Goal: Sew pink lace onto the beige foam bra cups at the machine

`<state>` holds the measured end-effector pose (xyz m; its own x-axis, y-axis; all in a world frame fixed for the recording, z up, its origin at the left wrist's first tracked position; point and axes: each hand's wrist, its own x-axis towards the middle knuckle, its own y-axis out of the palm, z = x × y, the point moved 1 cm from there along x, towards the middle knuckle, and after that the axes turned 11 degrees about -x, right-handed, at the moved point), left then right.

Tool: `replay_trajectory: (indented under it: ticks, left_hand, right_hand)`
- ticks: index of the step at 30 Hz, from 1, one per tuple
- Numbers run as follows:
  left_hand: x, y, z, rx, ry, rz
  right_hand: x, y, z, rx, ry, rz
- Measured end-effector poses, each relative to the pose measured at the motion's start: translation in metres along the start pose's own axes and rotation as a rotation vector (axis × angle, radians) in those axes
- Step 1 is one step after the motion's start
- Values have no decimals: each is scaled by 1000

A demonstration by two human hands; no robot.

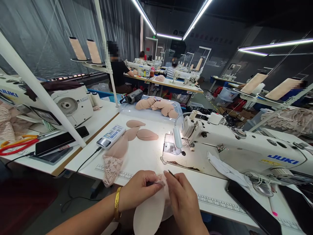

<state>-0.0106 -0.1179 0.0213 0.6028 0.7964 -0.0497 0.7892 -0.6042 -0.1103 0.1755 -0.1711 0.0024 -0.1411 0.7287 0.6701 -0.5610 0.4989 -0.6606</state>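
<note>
Near the front edge of the table, my left hand (139,190) is closed on a beige bra cup (149,213), which hangs below the fingers. Pale lace shows at the cup's upper edge between both hands. My right hand (183,200) pinches beside that edge, with a dark, thin, pointed tool (172,175) jutting from its fingers; the rest of the tool is hidden. Left of my hands, a lace-trimmed cup piece (112,164) lies partly over the table edge. Several loose beige cups (147,134) rest farther back.
A sewing machine (254,143) with a lit lamp (177,137) stands at right. Phones (253,205) and white cloth (226,168) lie before it. A white device (112,135) with a cable sits left. Behind is a plastic tray (127,109) of cups; scissors (19,145) lie far left.
</note>
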Motion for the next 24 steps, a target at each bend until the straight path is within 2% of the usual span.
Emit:
replay_trajectory:
  ticks: [3,8,16,24]
  left_hand:
    - [1,-3,1,-37,-68,-13]
    - [1,-5,0,-116,-106,-1]
    - [0,-3,-3,-218,-138,38]
    - [0,-2,-3,-191,-84,42]
  right_hand:
    - [3,-9,-5,150,114,35]
    - [-1,-9,1,233,80,226]
    - [-2,1,4,186,94,230]
    - [-3,2,5,191,107,234]
